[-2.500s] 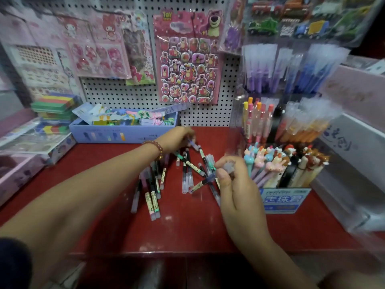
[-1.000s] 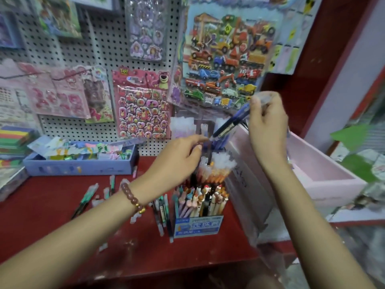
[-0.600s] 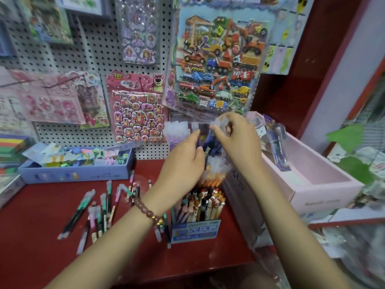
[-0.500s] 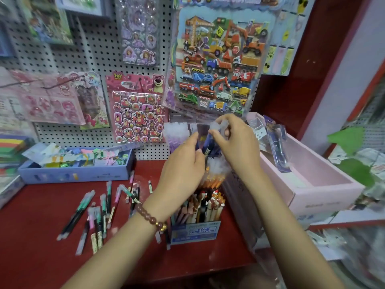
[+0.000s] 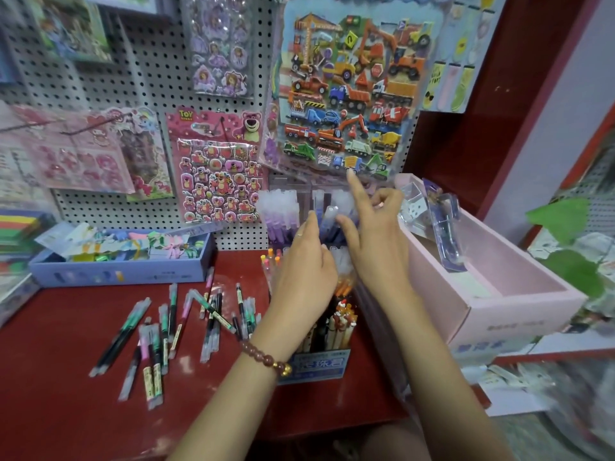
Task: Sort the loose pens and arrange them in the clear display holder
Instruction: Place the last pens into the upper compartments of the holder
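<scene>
Blue pen [image 5: 329, 217] stands in the back row of the holder [image 5: 293, 186], right hand [image 5: 376, 237] loose, thumb against it; whether the left hand [image 5: 306, 274] grips it, I cannot tell. Crowding may tip it out. More loose pens [image 5: 159, 331] lie on the shelf [image 5: 66, 400].
</scene>
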{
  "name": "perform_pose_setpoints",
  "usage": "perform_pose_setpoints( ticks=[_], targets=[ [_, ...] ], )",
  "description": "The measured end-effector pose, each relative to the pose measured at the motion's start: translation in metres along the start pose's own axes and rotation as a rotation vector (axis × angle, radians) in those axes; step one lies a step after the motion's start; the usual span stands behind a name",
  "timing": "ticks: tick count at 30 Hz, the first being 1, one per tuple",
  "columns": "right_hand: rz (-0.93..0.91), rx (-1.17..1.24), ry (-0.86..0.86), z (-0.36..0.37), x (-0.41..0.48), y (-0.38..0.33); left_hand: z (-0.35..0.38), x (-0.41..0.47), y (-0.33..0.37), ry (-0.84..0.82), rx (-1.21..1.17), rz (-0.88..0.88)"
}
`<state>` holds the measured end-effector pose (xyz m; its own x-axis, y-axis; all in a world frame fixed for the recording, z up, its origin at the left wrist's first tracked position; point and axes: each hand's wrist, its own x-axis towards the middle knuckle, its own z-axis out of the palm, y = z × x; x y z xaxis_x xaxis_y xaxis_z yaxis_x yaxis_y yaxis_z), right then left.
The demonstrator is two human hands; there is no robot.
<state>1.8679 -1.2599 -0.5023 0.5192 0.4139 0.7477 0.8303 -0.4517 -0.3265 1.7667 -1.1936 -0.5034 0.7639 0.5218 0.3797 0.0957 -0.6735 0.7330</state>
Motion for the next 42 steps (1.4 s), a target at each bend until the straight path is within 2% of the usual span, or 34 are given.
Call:
perform_pose_setpoints(
  ticks=[4,7,11,17,22,26,35,38,42],
  targets=[
    [0.203,0.294,0.082,0.007,-0.010,0.000,0.005,0.004,0.005,-0.013,0.021,0.019],
    [0.301,0.396,0.015,0.009,-0.014,0.000,0.007,0.015,0.006,0.037,0.214,0.033],
    [0.265,0.440,0.024,0.010,-0.013,0.004,0.004,0.031,0.010,0.137,0.414,0.070],
    [0.266,0.645,0.086,0.020,-0.009,0.008,0.008,0.035,0.013,0.264,0.292,0.101],
    [0.344,0.639,0.059,0.021,-0.008,0.014,0.015,0.030,0.009,0.300,0.324,0.116],
    [0.256,0.545,-0.028,0.021,-0.014,0.016,0.014,0.031,0.012,0.307,0.415,0.090],
    [0.208,0.379,-0.041,0.018,-0.012,0.011,0.012,0.033,0.017,0.221,0.641,-0.036],
    [0.181,0.371,-0.041,0.015,-0.010,0.005,0.016,0.030,0.018,0.274,0.537,-0.009],
    [0.158,0.392,-0.061,0.011,-0.010,0.007,0.018,0.032,0.018,0.360,0.255,0.047]
  ],
)
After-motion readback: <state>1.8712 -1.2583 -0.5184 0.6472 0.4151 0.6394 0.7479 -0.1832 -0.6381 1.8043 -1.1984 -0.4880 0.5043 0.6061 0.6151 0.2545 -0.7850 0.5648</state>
